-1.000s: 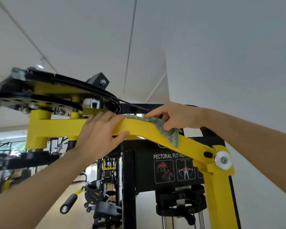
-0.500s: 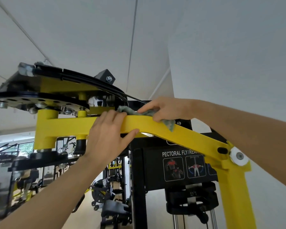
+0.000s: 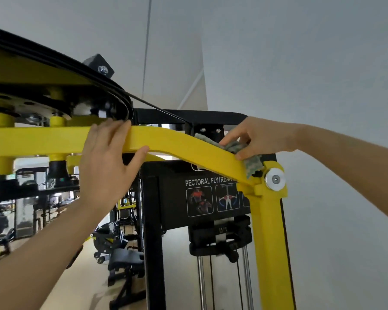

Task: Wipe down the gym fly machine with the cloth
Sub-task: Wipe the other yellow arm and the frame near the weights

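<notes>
Sliding down the slope since a second ago, the cloth has gone from near the bend of the yellow arm to its lower right end. It lies bunched on the arm's top edge under the curled fingers of the right hand, which pinches it against the metal with the thumb at the front face.

Its long axis follows the arm, running down and to the right. One corner shows past the fingertips up-slope, and a loose tail hangs over the front face below the thumb, pointing down.

That tail ends just beside the white pivot cap, where the arm meets the yellow post. A black bracket sits close behind the fingers.

Up-slope, a bare stretch of arm lies between the two hands. The left hand grips the arm at its bend, fingers over the top and thumb beneath. A black belt runs above, and the instruction placard hangs below.
</notes>
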### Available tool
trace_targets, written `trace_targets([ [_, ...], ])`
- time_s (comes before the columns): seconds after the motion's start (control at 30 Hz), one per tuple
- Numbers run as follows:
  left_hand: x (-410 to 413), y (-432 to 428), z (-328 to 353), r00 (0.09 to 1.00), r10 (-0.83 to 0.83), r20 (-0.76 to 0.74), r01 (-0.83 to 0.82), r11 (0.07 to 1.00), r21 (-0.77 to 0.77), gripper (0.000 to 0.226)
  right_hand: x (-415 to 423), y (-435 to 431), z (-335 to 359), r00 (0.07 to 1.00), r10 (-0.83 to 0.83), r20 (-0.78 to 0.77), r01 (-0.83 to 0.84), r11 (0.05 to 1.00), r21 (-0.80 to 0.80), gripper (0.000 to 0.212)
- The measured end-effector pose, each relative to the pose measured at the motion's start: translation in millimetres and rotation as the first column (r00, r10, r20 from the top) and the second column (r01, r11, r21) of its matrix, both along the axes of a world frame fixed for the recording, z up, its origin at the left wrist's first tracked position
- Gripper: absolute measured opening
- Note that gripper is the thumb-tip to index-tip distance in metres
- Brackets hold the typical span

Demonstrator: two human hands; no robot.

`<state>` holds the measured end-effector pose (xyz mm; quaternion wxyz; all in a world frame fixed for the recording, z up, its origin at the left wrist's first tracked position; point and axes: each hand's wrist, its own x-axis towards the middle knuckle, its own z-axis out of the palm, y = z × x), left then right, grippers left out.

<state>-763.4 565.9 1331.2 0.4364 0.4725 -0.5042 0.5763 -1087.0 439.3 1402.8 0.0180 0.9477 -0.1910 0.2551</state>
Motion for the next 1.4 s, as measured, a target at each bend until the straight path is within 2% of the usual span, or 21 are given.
trace_targets([
  [0.13, -20, -10, -13, 0.990, -0.041, -0.134, 0.038, 0.999, -0.026, 0.064, -6, 1, -27, 0.984, -0.077, 0.160, 0.121, 0.950, -0.287, 0.032],
  [0.23, -45, -17, -20, 0.985, -0.075, -0.153, 0.077, 0.997, 0.002, 0.061, -6, 4, -42, 0.964, -0.051, 0.263, 0.139, 0.934, -0.330, 0.028],
  [0.33, -72, -23, -23, 0.989, -0.139, -0.046, 0.142, 0.987, 0.070, 0.052, -8, 11, -48, 0.943, -0.028, 0.331, 0.127, 0.952, -0.279, 0.026],
  [0.43, -100, -25, -21, 0.954, -0.296, 0.042, 0.283, 0.939, 0.197, 0.046, -15, 20, -49, 0.938, 0.003, 0.346, 0.052, 0.988, -0.148, 0.022],
  [0.53, -124, -25, -17, 0.867, -0.497, -0.030, 0.471, 0.799, 0.373, 0.046, -19, 29, -51, 0.946, 0.092, 0.312, -0.084, 0.996, -0.041, 0.023],
  [0.6, -134, -25, -16, 0.801, -0.584, -0.134, 0.582, 0.705, 0.405, 0.043, -19, 34, -54, 0.941, 0.157, 0.301, -0.162, 0.987, -0.011, 0.024],
  [0.7, -140, -24, -17, 0.658, -0.659, -0.364, 0.752, 0.549, 0.365, 0.031, -18, 36, -59, 0.906, 0.212, 0.366, -0.231, 0.973, 0.009, 0.024],
  [0.77, -139, -24, -20, 0.513, -0.661, -0.547, 0.858, 0.400, 0.322, 0.030, -17, 35, -64, 0.859, 0.246, 0.449, -0.295, 0.955, 0.042, 0.026],
  [0.83, -139, -25, -26, 0.344, -0.615, -0.710, 0.939, 0.231, 0.255, 0.029, -15, 33, -68, 0.823, 0.251, 0.510, -0.315, 0.948, 0.042, 0.021],
  [0.9, -141, -26, -31, 0.238, -0.556, -0.796, 0.971, 0.159, 0.179, 0.026, -11, 31, -73, 0.812, 0.240, 0.532, -0.312, 0.949, 0.049, 0.019],
  [0.97, -143, -29, -36, 0.138, -0.523, -0.841, 0.988, 0.130, 0.081, 0.023, -7, 27, -78, 0.814, 0.219, 0.538, -0.294, 0.954, 0.057, 0.028],
  [1.07, -141, -35, -45, 0.007, -0.488, -0.873, 0.982, 0.169, -0.086, 0.017, -6, 19, -80, 0.838, 0.178, 0.516, -0.210, 0.978, 0.004, 0.039],
  [1.17, -136, -44, -60, -0.155, -0.442, -0.884, 0.927, 0.244, -0.285, 0.018, -11, 3, -81, 0.873, 0.048, 0.486, 0.037, 0.986, -0.164, 0.052],
  [1.23, -135, -52, -69, -0.289, -0.412, -0.864, 0.870, 0.263, -0.417, 0.018, -13, -8, -83, 0.907, -0.075, 0.415, 0.146, 0.979, -0.144, 0.064],
  [1.33, -139, -68, -74, -0.492, -0.383, -0.782, 0.773, 0.220, -0.595, 0.022, -11, -22, -88, 0.929, -0.172, 0.327, 0.203, 0.977, -0.063, 0.066],
  [1.4, -145, -79, -71, -0.571, -0.355, -0.740, 0.745, 0.155, -0.649, 0.027, -10, -25, -91, 0.918, -0.186, 0.351, 0.221, 0.973, -0.063, 0.066],
])
